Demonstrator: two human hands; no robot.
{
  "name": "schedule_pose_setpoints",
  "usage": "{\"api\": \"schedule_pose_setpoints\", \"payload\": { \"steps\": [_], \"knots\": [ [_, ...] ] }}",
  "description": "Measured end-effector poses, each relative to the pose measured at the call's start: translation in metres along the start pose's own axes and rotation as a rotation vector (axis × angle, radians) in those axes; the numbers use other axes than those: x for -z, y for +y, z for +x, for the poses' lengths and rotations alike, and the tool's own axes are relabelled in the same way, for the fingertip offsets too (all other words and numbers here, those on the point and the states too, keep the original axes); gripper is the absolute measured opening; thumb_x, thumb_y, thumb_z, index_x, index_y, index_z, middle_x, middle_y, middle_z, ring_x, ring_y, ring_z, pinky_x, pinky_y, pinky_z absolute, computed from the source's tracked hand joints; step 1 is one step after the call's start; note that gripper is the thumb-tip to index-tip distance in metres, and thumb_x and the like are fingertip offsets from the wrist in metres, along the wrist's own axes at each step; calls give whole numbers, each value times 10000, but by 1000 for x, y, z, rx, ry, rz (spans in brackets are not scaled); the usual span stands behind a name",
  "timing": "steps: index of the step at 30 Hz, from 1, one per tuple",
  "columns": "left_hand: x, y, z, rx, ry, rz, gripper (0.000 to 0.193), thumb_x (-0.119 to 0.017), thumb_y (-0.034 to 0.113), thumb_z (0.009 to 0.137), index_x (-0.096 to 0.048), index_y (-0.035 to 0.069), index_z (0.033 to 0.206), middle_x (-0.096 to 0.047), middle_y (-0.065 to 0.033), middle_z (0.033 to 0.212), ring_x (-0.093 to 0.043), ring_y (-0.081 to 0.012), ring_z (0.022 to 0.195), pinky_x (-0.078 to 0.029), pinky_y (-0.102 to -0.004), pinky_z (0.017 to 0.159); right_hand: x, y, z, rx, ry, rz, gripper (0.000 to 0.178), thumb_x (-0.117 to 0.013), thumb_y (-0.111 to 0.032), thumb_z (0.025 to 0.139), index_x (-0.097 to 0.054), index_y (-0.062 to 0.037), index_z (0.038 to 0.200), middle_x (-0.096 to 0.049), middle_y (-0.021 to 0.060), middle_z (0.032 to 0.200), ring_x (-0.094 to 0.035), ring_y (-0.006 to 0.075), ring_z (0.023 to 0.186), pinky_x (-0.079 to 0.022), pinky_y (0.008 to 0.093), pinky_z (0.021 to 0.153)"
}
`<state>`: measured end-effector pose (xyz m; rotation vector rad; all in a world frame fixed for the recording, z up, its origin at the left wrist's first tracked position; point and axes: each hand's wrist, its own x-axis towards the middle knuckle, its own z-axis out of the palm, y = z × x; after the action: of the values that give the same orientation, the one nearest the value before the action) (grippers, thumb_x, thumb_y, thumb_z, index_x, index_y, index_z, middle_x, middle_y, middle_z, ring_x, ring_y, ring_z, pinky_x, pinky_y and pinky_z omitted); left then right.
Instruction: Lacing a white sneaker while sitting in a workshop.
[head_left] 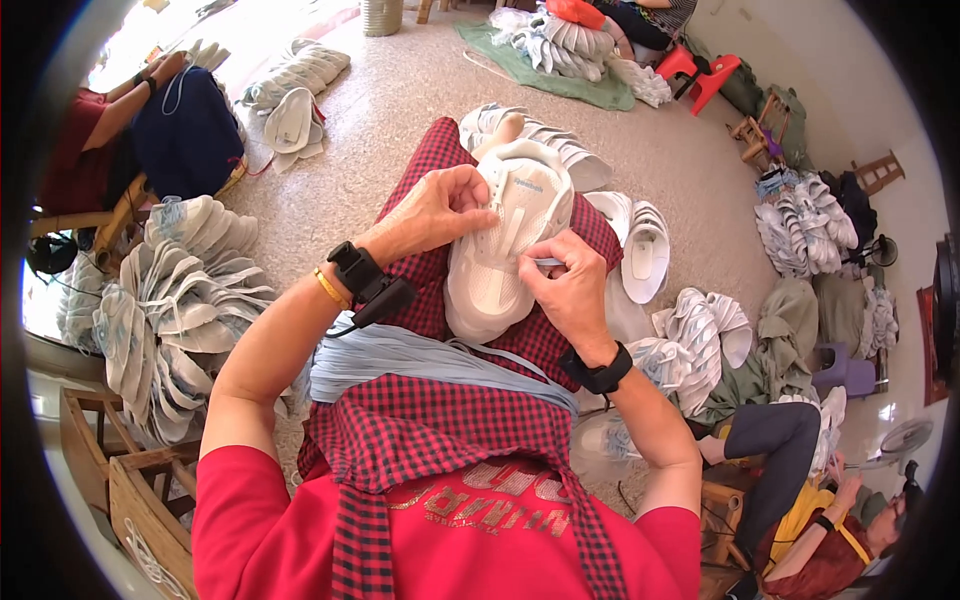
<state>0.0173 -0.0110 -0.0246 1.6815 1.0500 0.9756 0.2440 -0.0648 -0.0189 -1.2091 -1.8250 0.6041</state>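
A white shoe upper [512, 215] with a mesh tongue lies over my lap, on the red-and-black checked apron [428, 178]. My left hand [445, 208] is closed in a pinch at the left edge of the upper, beside its eyelets. What sits between those fingertips is hidden. On the right side of the upper, my right hand [570, 285] pinches a light blue shoelace [549, 262] between thumb and forefinger. A thick bundle of pale blue laces [400, 362] rests across my lap, just below the shoe upper.
Stacks of white shoe uppers stand at left [185, 300], beyond my knees [560, 150] and at right [690, 335]. Wooden stools [150, 490] are at lower left. Co-workers sit at left, at the back and at lower right. A red chair [705, 78] stands far right.
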Motion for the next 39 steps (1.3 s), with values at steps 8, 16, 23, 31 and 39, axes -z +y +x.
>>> {"api": "schedule_pose_setpoints", "payload": {
  "steps": [8, 16, 23, 31, 39],
  "knots": [
    [-3, -7, 4, -54, -17, -81, 234, -784, 147, 850, -565, 83, 905, -503, 96, 758, -445, 6, 656, -361, -185, 563, 5, -2, 3, -35, -64, 20, 89, -728, -68, 753, -732, 9, 799, -638, 81, 778, -665, 165, 684, -520, 275, 624],
    [-3, -13, 5, -70, -22, -123, 242, -798, 145, 843, -567, 92, 890, -523, 89, 760, -455, 5, 658, -366, -188, 565, -2, 13, 3, -24, -53, 101, 94, -728, -75, 794, -730, 14, 823, -636, 59, 782, -645, 117, 682, -507, 245, 619],
    [-2, -12, 8, -76, -42, -109, 244, -790, 153, 845, -556, 95, 887, -517, 86, 760, -450, -1, 663, -363, -194, 565, 0, 19, 9, 34, -134, 133, 128, -769, -111, 798, -737, 4, 845, -645, 74, 778, -656, 152, 704, -513, 273, 646],
    [-5, -13, 3, -99, 19, -35, 232, -785, 179, 822, -606, 50, 894, -587, 31, 759, -536, -56, 685, -448, -245, 604, 3, -4, 10, 153, -105, -249, 167, -801, -127, 749, -699, 3, 771, -636, 135, 777, -652, 285, 717, -504, 385, 640],
    [-6, -4, 0, -105, 48, 1, 238, -772, 196, 832, -606, 38, 892, -575, 27, 739, -528, -58, 664, -441, -254, 586, -12, -5, 0, 183, -39, -247, 81, -736, -76, 799, -704, -13, 839, -615, 151, 810, -644, 344, 736, -505, 433, 666]
  ]
}}
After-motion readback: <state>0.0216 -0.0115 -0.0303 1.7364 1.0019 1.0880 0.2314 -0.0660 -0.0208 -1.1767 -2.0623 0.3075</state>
